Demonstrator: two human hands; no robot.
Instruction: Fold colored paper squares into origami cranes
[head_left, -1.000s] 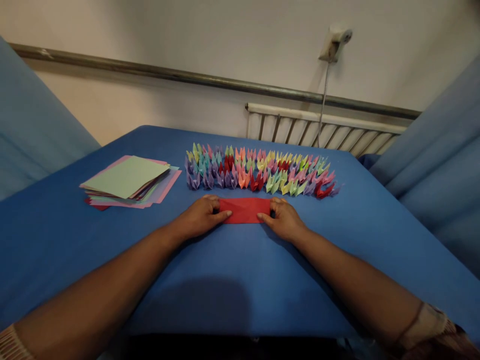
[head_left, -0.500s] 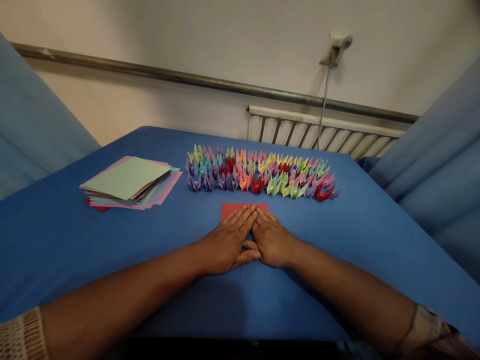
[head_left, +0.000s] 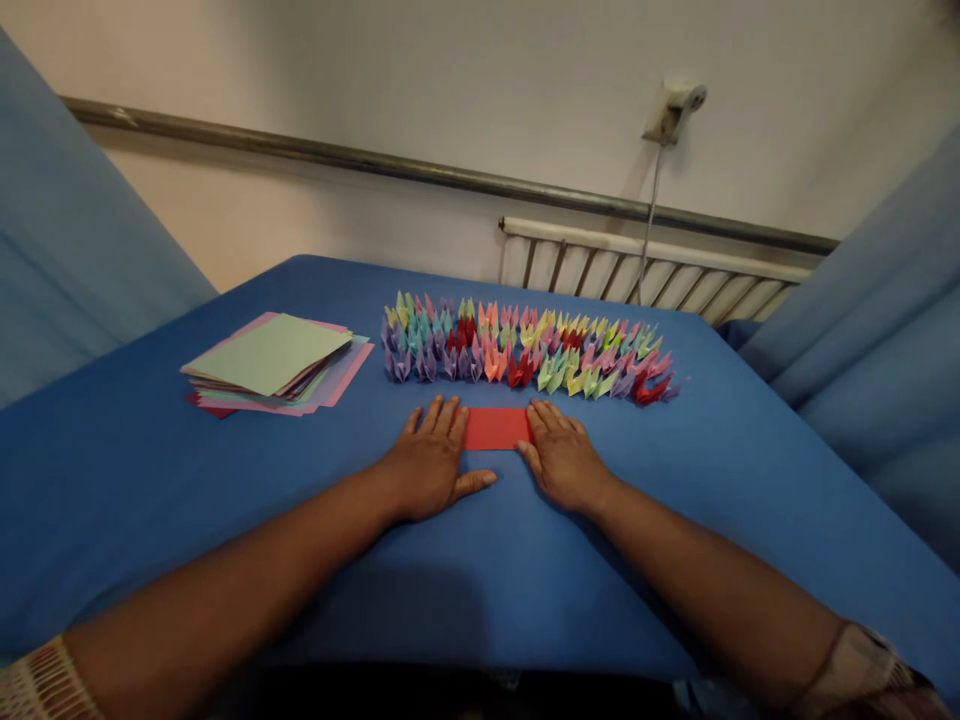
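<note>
A folded red paper strip [head_left: 496, 428] lies flat on the blue table [head_left: 480, 560]. My left hand [head_left: 429, 462] rests palm down on the strip's left end, fingers stretched out. My right hand [head_left: 563, 459] lies flat on its right end, fingers also extended. Only the strip's middle shows between the hands. Just beyond the strip stand rows of small folded paper cranes [head_left: 525, 350] in many colours.
A stack of coloured paper sheets [head_left: 276, 362], pale green on top, sits at the table's left. Blue curtains hang on both sides. A rail, a radiator [head_left: 652, 270] and a wall fitting with a cord are on the wall behind.
My hands, pressed together over the strip's middle half a second ago, have slid apart to its two ends, uncovering the red centre. The camera shifted slightly.
</note>
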